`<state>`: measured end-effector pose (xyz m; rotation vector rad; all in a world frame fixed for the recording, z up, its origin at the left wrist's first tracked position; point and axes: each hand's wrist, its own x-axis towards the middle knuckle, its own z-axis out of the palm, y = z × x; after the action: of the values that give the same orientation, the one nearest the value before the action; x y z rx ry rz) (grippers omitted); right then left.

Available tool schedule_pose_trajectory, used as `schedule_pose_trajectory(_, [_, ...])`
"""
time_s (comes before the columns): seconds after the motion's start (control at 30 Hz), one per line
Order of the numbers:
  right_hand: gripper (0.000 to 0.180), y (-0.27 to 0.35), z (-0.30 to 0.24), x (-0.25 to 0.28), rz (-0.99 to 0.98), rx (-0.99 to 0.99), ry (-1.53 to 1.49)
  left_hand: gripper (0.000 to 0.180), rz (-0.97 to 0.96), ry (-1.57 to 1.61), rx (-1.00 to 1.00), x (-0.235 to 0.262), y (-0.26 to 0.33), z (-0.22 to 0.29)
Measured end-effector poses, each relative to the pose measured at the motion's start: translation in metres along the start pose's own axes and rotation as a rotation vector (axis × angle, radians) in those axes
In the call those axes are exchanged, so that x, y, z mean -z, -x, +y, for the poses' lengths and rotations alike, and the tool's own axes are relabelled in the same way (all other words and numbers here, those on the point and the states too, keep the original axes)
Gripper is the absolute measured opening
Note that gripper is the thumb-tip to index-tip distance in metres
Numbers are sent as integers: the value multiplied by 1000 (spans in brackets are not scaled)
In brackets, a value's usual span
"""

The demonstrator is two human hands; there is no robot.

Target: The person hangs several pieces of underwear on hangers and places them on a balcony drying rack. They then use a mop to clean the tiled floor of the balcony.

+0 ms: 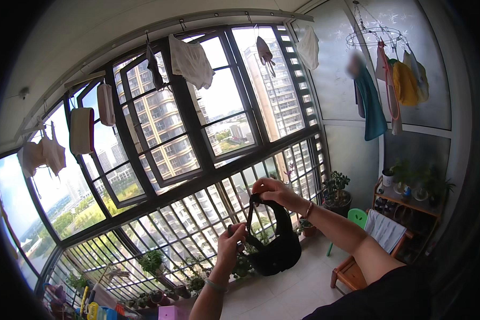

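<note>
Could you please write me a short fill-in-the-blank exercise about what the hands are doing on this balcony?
1. Both hands hold a garment whose colour is ____.
2. The right hand grips it at the top, higher than the ____ hand.
3. Laundry hangs from a rail above the ____.
4. A towel on the round hanger is coloured ____.

Missing words: black; left; windows; teal
</note>
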<state>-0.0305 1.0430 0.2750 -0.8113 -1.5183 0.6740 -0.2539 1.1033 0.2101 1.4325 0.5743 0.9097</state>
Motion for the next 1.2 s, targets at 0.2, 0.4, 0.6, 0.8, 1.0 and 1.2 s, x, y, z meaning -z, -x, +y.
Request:
schedule_pose_trajectory(0.2, [21, 3, -5, 5, -136, 19, 3, 27, -352, 91, 75, -34, -20, 15])
schedule_pose_trajectory(0.4, [19, 1, 3, 7, 12, 32, 60, 35, -430, 132, 142, -58, 1, 51])
schedule_pose_trajectory(0.6, [14, -3, 29, -19, 161, 115, 487, 29, -254, 287, 55, -31, -12, 44])
schedule_pose_trajectory(0.8, [31, 4, 22, -67, 5, -104, -224, 26, -1, 214, -67, 0, -23, 65])
schedule_pose_trajectory(1.0, [27, -10, 18, -96, 41, -69, 178, 29, 168, 249, -172, 24, -14, 74])
schedule_pose_trajectory(1.2, [20, -26, 25, -111, -171, -212, -42, 26, 271, 467, -16, 78, -12, 45])
